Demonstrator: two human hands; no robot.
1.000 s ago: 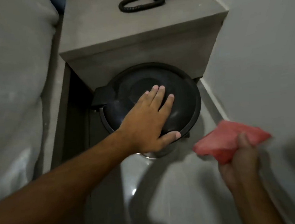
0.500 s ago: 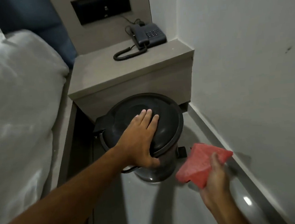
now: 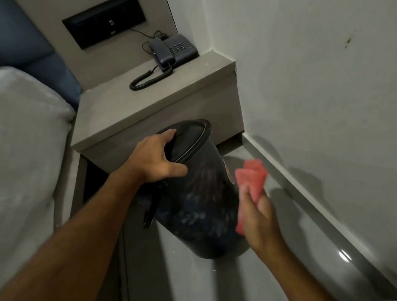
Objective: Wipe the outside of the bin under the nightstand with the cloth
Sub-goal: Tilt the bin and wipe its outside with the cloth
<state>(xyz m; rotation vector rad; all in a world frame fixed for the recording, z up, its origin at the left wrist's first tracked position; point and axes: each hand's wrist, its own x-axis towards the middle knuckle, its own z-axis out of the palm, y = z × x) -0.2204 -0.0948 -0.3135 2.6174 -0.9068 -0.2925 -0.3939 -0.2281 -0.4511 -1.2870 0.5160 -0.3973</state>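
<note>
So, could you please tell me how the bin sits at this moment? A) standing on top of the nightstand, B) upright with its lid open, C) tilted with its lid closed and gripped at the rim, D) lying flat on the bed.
C: the left hand grips the lid rim of the bin, which leans with its top toward the nightstand, while the right hand holds the cloth beside it.

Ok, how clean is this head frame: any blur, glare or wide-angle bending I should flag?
Head view: dim overall; the right hand and red cloth are motion-smeared, while the left hand on the bin lid is sharper. A small glare spot sits on the baseboard. Wide-angle bending curves the wall edge, and the hand casts soft shadows on the wall.
</note>
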